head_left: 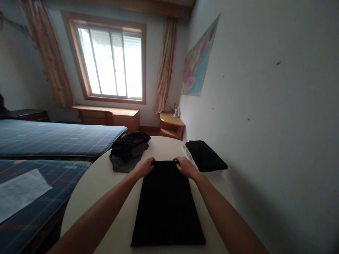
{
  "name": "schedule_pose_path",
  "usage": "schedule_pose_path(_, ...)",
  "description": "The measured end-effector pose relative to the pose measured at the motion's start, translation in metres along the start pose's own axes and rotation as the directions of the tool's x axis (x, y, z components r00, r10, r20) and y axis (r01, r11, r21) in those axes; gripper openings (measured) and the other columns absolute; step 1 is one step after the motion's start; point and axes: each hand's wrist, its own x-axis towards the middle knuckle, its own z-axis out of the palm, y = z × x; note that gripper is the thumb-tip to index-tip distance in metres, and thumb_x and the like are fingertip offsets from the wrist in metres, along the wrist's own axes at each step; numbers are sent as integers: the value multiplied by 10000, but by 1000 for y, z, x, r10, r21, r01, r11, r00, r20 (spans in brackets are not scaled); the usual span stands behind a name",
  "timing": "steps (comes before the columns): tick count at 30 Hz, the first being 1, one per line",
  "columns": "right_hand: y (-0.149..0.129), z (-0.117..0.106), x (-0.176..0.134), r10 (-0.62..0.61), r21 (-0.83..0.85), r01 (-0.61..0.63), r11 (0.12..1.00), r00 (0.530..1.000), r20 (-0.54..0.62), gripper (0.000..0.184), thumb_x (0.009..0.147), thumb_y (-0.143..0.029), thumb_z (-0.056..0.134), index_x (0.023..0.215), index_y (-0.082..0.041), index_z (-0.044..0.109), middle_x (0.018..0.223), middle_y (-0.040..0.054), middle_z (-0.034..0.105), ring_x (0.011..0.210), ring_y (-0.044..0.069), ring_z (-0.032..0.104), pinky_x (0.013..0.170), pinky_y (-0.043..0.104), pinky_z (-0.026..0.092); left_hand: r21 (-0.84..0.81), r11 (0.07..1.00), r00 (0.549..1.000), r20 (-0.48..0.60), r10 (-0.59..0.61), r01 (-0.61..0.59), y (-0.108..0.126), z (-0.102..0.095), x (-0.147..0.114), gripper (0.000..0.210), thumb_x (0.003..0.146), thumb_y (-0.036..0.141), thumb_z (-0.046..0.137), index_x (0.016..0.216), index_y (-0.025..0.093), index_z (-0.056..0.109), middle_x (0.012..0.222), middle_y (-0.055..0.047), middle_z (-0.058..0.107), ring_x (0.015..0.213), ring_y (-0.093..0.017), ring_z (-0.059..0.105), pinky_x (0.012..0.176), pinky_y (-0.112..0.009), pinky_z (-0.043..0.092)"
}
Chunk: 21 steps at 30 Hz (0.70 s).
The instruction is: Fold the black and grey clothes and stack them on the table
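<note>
A black folded cloth [168, 204] lies flat in a long rectangle on the round cream table [97, 197]. At its far left corner, my left hand [145, 167] pinches the edge between thumb and fingers. My right hand [186, 167] grips the far right corner in the same way. Beyond my left hand sits a loose heap of black and grey clothes [129, 151]. Past my right hand, a neatly folded black garment [206, 155] rests on something white, partly clear plastic. What kind of garment is between my hands cannot be made out.
A bed with a blue plaid mattress [60, 137] stands left of the table, a paper sheet [23, 192] on its near part. The white wall [265, 141] runs close along the right. A desk [116, 114] and corner shelf [172, 121] stand at the back.
</note>
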Motion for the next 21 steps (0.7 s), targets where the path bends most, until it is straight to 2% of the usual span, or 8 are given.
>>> schedule_pose_path(3, 4, 28, -5, 9, -15, -9, 1000, 999, 31, 475, 863, -79, 459, 1320, -146, 566, 1290, 124, 629, 1194, 240, 537, 1031, 370, 397, -23, 998, 997, -57, -53, 52, -9, 26, -6, 379, 805, 129, 591, 1179, 186, 602, 1171, -100, 682, 1073, -256, 645, 928, -346, 485)
schedule_pose_path(5, 5, 37, -8, 12, -10, -12, 1000, 1000, 28, 532, 840, -38, 427, 1344, -155, 546, 1309, 114, 616, 1202, 231, 527, 1033, 362, 396, -44, 995, 989, -114, -94, 89, -13, 36, -10, 391, 846, 115, 527, 1232, 167, 556, 1207, -124, 661, 1081, -250, 645, 949, -355, 480)
schedule_pose_path(10, 3, 38, -6, 19, 61, -12, 998, 992, -122, 452, 898, -79, 377, 1289, -192, 577, 1224, 82, 653, 1147, 212, 551, 1013, 344, 414, -104, 983, 960, -222, -169, 149, -22, 45, -13, 416, 879, 116, 455, 1288, 179, 492, 1207, -122, 653, 1108, -238, 638, 985, -371, 480)
schedule_pose_path(14, 3, 45, -5, 72, 0, -73, 997, 981, -179, 434, 934, -213, 440, 1360, -203, 525, 1381, 109, 556, 1288, 249, 464, 1083, 418, 358, -125, 977, 938, -281, -203, 173, -21, 46, -15, 527, 846, 99, 456, 1367, 173, 430, 1287, -134, 592, 1192, -241, 587, 1056, -397, 449)
schedule_pose_path(16, 1, 50, -7, 120, -18, -125, 992, 974, -191, 450, 952, -278, 434, 1388, -188, 504, 1452, 126, 491, 1357, 260, 403, 1118, 440, 318, -97, 981, 925, -331, -188, 165, -14, 48, -21, 575, 844, 129, 480, 1411, 168, 394, 1397, -149, 502, 1314, -268, 483, 1115, -432, 392)
schedule_pose_path(18, -3, 54, -12, 155, -12, -159, 987, 973, -169, 481, 975, -357, 408, 1410, -168, 486, 1496, 143, 442, 1399, 270, 356, 1142, 447, 286, -27, 993, 923, -365, -121, 119, -5, 51, -29, 581, 869, 199, 501, 1438, 174, 384, 1506, -152, 386, 1411, -294, 355, 1160, -460, 322)
schedule_pose_path(19, -6, 56, -15, 166, -6, -168, 986, 977, -138, 508, 982, -407, 396, 1420, -164, 480, 1517, 147, 416, 1417, 281, 331, 1152, 454, 268, 16, 996, 932, -356, -72, 83, 1, 52, -34, 570, 888, 243, 505, 1444, 184, 395, 1551, -143, 329, 1445, -302, 293, 1176, -465, 290)
schedule_pose_path(21, -11, 58, -22, 172, 2, -172, 985, 984, -40, 582, 978, -517, 382, 1443, -179, 466, 1561, 138, 354, 1456, 313, 260, 1172, 475, 224, 75, 997, 965, -261, -9, 30, 9, 56, -42, 538, 921, 331, 494, 1444, 215, 433, 1601, -115, 263, 1481, -315, 212, 1185, -480, 252)
